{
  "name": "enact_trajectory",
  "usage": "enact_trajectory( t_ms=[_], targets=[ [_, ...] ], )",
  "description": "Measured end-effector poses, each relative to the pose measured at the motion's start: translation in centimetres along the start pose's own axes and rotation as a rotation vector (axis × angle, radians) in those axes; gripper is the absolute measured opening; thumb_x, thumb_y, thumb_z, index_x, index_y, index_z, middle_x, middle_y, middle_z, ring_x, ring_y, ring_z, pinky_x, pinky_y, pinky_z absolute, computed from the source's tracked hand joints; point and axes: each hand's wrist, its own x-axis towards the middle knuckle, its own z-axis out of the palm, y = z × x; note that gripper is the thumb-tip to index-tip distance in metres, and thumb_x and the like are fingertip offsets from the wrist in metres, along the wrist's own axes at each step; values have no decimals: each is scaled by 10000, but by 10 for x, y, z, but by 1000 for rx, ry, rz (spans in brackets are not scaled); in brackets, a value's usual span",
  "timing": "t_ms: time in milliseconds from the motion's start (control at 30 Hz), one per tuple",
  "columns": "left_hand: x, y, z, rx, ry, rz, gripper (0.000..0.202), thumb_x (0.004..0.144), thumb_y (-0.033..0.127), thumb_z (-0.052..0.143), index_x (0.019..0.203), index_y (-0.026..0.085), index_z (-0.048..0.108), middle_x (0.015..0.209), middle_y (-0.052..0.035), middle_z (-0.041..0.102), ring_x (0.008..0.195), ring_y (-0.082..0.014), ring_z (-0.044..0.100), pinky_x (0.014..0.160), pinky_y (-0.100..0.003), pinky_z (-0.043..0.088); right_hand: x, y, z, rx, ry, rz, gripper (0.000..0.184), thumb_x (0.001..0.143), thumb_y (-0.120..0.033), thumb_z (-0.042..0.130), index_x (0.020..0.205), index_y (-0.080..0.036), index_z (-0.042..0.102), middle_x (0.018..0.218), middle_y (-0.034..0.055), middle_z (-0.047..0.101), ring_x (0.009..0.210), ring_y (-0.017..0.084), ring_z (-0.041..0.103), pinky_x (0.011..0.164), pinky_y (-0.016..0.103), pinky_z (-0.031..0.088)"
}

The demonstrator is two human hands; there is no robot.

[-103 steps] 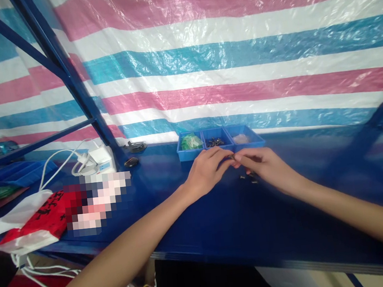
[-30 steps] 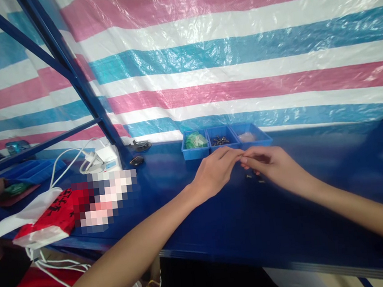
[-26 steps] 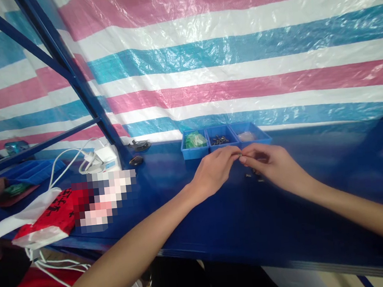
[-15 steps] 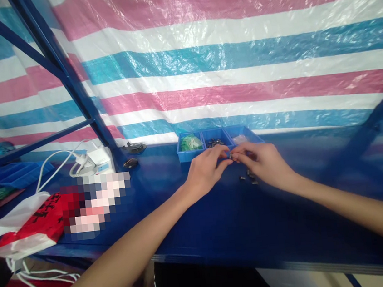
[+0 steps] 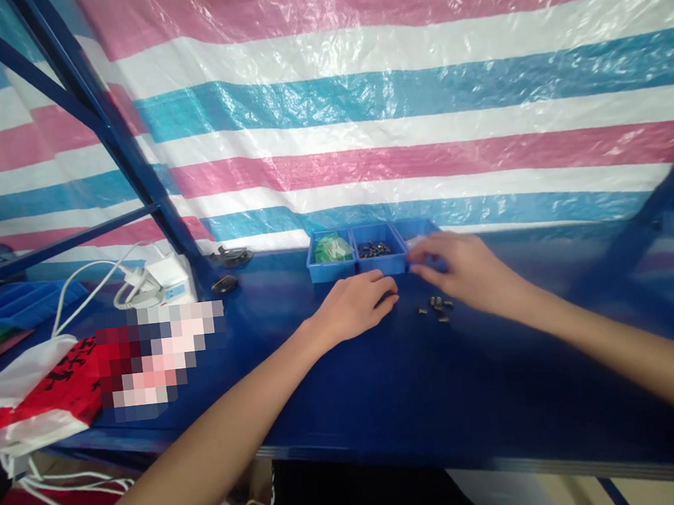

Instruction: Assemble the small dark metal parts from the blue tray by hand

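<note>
Nearest us, the blue desk (image 5: 388,396); on it we see small metal parts (image 5: 437,304) in a loose cluster, just on the near side of the right hand (image 5: 469,277). Left hand (image 5: 355,307) low over the desk, fingers curled, narrow gap to the thumb. Right hand blurred; we cannot tell whether its fingers hold anything. Beyond, three blue bins (image 5: 332,272): green packets (image 5: 332,247) left, dark pieces (image 5: 375,248) middle, right one partly hidden. Farthest, striped sheeting (image 5: 364,168).

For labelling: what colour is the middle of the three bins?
The middle bin is blue; best seen in the head view.
</note>
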Motion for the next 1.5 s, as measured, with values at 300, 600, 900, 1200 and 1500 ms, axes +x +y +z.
enact_trajectory(
  t_ms=[300, 600, 900, 1200, 1500],
  targets=[
    [0, 3, -2, 55, -54, 50, 215, 1035, 298, 454, 1100, 206, 637, 987, -31, 639, 876, -174, 652, 630, -259, 454, -33, -7, 21, -9, -235, -2, 79, 876, -230, 650, 900, -250, 722, 938, 74, 691, 944, 282, 640, 759, 388, 505],
    [0, 3, -1, 33, -74, 39, 185, 1008, 368, 542, 1059, 218, 638, 972, -14, 629, 910, -174, 645, 620, -253, 427, -28, -17, 19, 118, -148, 32, 174, 933, -288, 571, 829, -251, 705, 834, 60, 709, 825, 258, 641, 729, 381, 481],
    [2, 6, -2, 44, 11, -1, 365, 1024, 511, 501, 924, 195, 653, 844, -8, 631, 794, -156, 627, 579, -249, 350, -25, -38, 6, 429, -73, 214, 199, 914, -379, 607, 894, -261, 766, 867, 25, 778, 675, 211, 667, 650, 357, 499],
    [2, 5, -3, 21, 108, 6, 445, 1039, 545, 444, 873, 180, 638, 811, 1, 621, 756, -137, 604, 573, -252, 314, -23, -30, 9, 451, -126, 242, 284, 943, -382, 533, 968, -264, 790, 946, 39, 787, 700, 229, 673, 614, 367, 516],
    [3, 2, 0, -153, 233, -2, 431, 1041, 503, 472, 803, 179, 627, 766, 9, 625, 699, -118, 575, 604, -247, 345, -24, -36, 6, 493, -130, 213, 345, 938, -521, 576, 910, -229, 757, 843, 42, 753, 628, 186, 595, 587, 318, 455]
  ],
)
